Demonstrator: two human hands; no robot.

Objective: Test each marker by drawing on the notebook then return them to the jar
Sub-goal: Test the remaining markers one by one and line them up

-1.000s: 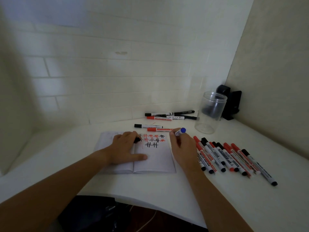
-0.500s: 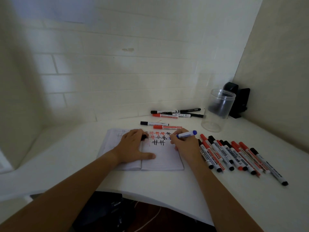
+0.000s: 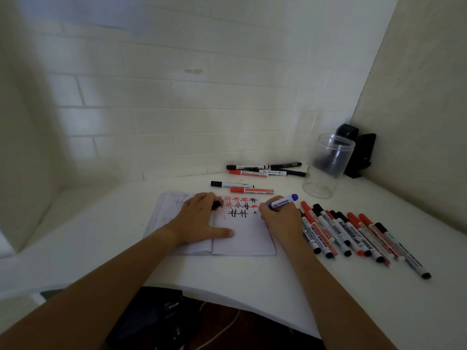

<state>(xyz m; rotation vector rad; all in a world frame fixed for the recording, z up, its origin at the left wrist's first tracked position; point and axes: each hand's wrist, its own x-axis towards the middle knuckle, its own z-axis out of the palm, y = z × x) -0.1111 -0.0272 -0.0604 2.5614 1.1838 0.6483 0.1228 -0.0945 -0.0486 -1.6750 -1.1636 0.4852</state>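
- The right hand (image 3: 279,218), at centre frame, has its fingers clamped on a white marker with a blue end (image 3: 283,201); the tip points down and left at the right page of the open white notebook (image 3: 242,236). Whether the tip touches the paper cannot be told.
- The left hand (image 3: 199,221) lies on the notebook with the thumb stretched flat across the centre fold. Its fingers are curled on a small black object, probably a marker cap (image 3: 216,205).
- The right page carries three rows of red and black hash marks (image 3: 238,205); no blue mark is visible, so the blue test is judged to be just starting.
- The clear plastic jar (image 3: 327,168) stands upright in the right of the frame, well apart from the notebook. It appears to hold no markers, so the return step is judged not yet begun.
- A row of red-capped and black-capped markers (image 3: 353,233) lies on the white surface (image 3: 328,299) just right of the right hand.
- Two capped markers, one black and one red (image 3: 242,187), lie just above the notebook; a further cluster of markers (image 3: 265,169) lies nearer the wall.
- Which group is tested and which is untested cannot be confirmed from position alone.
- Remaining work, as judged: complete the blue mark, recap, test any untested markers, then place all markers in the jar.
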